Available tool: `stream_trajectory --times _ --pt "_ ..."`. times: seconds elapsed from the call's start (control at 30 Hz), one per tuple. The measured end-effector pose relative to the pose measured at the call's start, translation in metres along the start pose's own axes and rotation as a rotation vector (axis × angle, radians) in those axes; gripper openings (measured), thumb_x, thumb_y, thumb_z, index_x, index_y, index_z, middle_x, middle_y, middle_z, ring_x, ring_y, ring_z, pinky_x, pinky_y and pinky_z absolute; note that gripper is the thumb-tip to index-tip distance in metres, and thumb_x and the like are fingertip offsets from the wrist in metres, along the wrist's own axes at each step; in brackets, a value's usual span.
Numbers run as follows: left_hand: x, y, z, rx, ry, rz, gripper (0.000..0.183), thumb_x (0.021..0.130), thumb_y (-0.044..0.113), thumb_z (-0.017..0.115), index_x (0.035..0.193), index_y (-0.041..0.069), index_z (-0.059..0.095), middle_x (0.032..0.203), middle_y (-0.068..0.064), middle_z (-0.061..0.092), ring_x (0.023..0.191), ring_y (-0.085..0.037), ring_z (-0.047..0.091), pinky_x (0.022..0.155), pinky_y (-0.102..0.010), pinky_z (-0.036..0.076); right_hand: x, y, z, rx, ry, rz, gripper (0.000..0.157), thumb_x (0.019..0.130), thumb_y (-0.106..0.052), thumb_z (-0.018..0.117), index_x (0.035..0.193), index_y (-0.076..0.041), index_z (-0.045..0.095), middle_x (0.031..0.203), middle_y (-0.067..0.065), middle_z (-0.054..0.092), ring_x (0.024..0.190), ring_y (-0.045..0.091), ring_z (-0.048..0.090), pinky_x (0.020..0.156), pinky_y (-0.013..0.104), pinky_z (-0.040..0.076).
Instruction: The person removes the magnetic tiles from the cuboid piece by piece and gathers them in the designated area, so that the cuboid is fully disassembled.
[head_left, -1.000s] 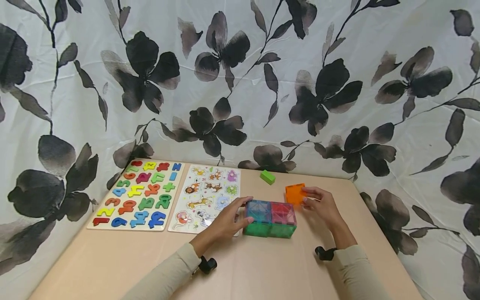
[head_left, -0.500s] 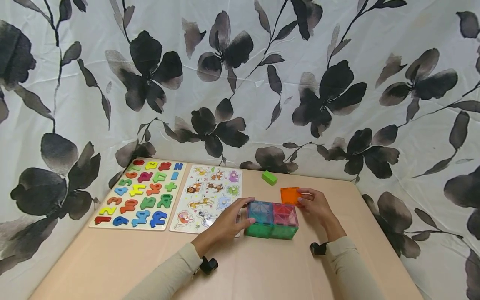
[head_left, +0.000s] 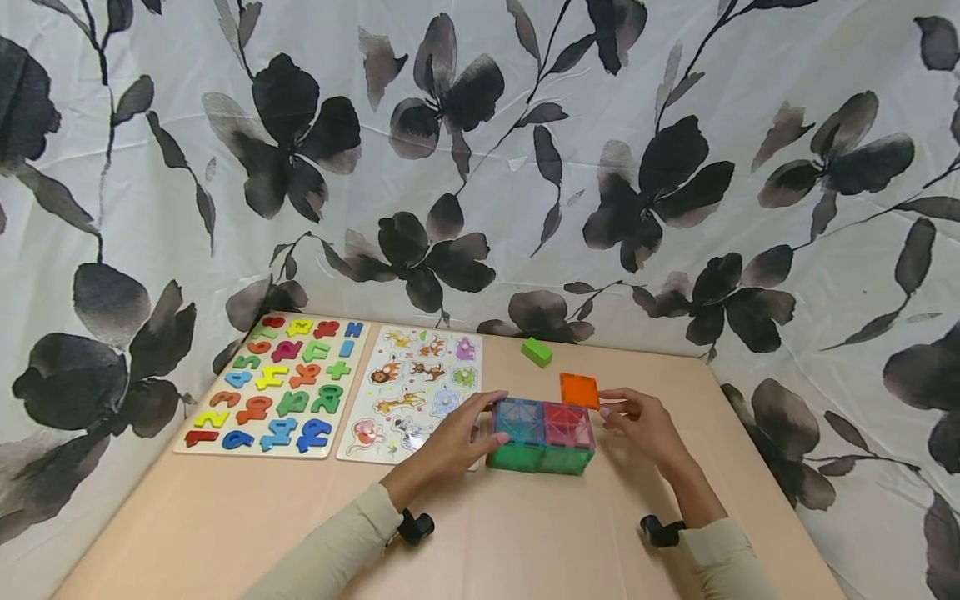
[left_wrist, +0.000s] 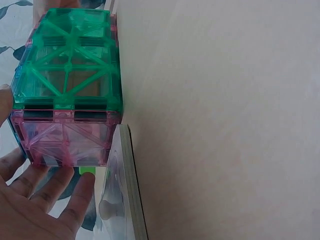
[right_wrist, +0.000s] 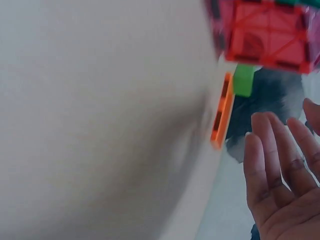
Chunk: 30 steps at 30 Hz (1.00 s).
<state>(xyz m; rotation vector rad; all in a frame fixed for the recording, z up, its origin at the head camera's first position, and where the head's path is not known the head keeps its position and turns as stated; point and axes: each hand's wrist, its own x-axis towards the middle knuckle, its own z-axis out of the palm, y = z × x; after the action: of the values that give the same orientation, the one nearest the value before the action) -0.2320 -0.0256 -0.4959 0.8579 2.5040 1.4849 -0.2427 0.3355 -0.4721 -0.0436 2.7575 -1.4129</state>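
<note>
A box built of translucent magnetic tiles (head_left: pixel 542 457) stands on the table, green along the front, with a blue tile (head_left: pixel 517 417) and a red tile (head_left: pixel 567 423) on top. At its left end is my left hand (head_left: pixel 448 442). In the left wrist view the thumb reaches the box's top edge, and the other fingers lie nearly straight by the pink end tile (left_wrist: pixel 67 142). An orange square tile (head_left: pixel 580 391) lies flat behind the box's right end. Just right of it hovers my right hand (head_left: pixel 641 425), fingers extended; the right wrist view shows them apart from the tile.
A green block (head_left: pixel 537 352) lies at the back of the table. To the left are a number puzzle board (head_left: pixel 217 396) and an animal puzzle board (head_left: pixel 401 354), the latter partly behind my left hand. A floral cloth (head_left: pixel 525 208) hangs behind the table (head_left: pixel 480 542).
My right hand moved the orange tile left, to behind the box, laid it down and let go, then drew slightly right. The left hand stayed at the box.
</note>
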Motion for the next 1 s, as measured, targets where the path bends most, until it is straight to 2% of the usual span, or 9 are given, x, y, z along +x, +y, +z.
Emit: stream_trajectory --times 0.27,0.47,0.6,0.7,0.83,1.0 --pt "0.000 0.000 -0.001 -0.002 0.000 0.006 0.067 0.105 0.033 0.068 0.164 0.020 0.038 0.165 -0.006 0.046 0.152 -0.029 0.047 0.125 -0.059 0.039 -0.032 -0.006 0.007 0.097 -0.056 -0.016 0.043 0.104 -0.021 0.070 0.145 -0.011 0.062 0.118 0.016 0.079 0.102 0.031 0.080 0.093 0.034 0.065" --pt "0.000 0.000 -0.001 -0.001 0.000 -0.002 0.067 0.105 0.033 0.068 0.164 0.020 0.038 0.165 -0.005 0.046 0.152 -0.029 0.047 0.124 -0.059 0.041 -0.046 -0.008 0.015 0.173 -0.075 -0.002 0.042 0.105 -0.010 0.066 0.147 -0.012 0.061 0.116 0.017 0.079 0.104 0.034 0.078 0.092 0.031 0.064" --pt "0.001 -0.002 -0.001 -0.001 -0.003 -0.014 0.068 0.105 0.034 0.069 0.164 0.023 0.038 0.165 -0.004 0.045 0.152 -0.029 0.047 0.124 -0.057 0.042 -0.050 -0.012 0.022 0.215 -0.056 -0.004 0.044 0.104 -0.008 0.067 0.148 -0.012 0.060 0.116 0.017 0.079 0.101 0.023 0.078 0.093 0.034 0.065" --pt "0.001 -0.002 -0.001 -0.012 -0.008 -0.019 0.069 0.105 0.035 0.069 0.164 0.022 0.038 0.165 -0.004 0.045 0.152 -0.029 0.046 0.122 -0.057 0.043 -0.051 -0.017 0.026 0.240 -0.036 0.000 0.045 0.103 -0.014 0.071 0.147 -0.013 0.060 0.115 0.016 0.080 0.100 0.016 0.078 0.092 0.035 0.065" --pt "0.001 -0.002 -0.001 -0.025 -0.007 -0.017 0.068 0.105 0.034 0.069 0.164 0.020 0.038 0.165 -0.005 0.045 0.152 -0.031 0.047 0.121 -0.058 0.045 -0.052 -0.025 0.030 0.255 -0.020 -0.001 0.047 0.101 -0.018 0.075 0.145 -0.010 0.061 0.111 0.018 0.079 0.097 0.015 0.076 0.089 0.030 0.065" --pt "0.000 0.000 -0.002 -0.019 -0.001 -0.006 0.067 0.105 0.034 0.069 0.163 0.022 0.039 0.164 -0.006 0.047 0.151 -0.030 0.047 0.123 -0.058 0.042 -0.054 -0.031 0.033 0.269 -0.001 0.001 0.043 0.099 -0.011 0.075 0.141 -0.006 0.064 0.111 0.022 0.078 0.094 0.017 0.074 0.084 0.022 0.063"
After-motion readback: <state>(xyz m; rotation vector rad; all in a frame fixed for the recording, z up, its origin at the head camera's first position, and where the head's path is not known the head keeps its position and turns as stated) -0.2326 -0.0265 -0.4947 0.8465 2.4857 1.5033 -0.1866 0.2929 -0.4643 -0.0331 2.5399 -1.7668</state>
